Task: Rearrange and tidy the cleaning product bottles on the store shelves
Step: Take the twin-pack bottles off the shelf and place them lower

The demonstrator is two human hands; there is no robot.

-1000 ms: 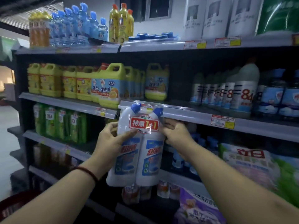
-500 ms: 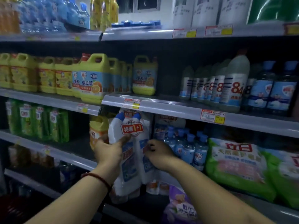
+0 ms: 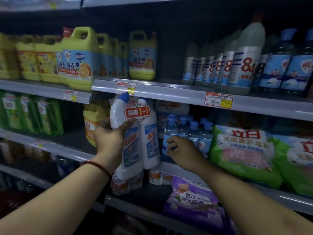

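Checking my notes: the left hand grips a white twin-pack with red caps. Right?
No: the head view shows the twin-pack has blue caps, not red. The left hand does grip it.

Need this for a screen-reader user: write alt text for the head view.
A left hand grips a shrink-wrapped twin pack of white, blue-capped bottles at store shelves; the right hand, fingers loosely curled, hovers by small blue-capped bottles. Yellow jugs stand one level up.
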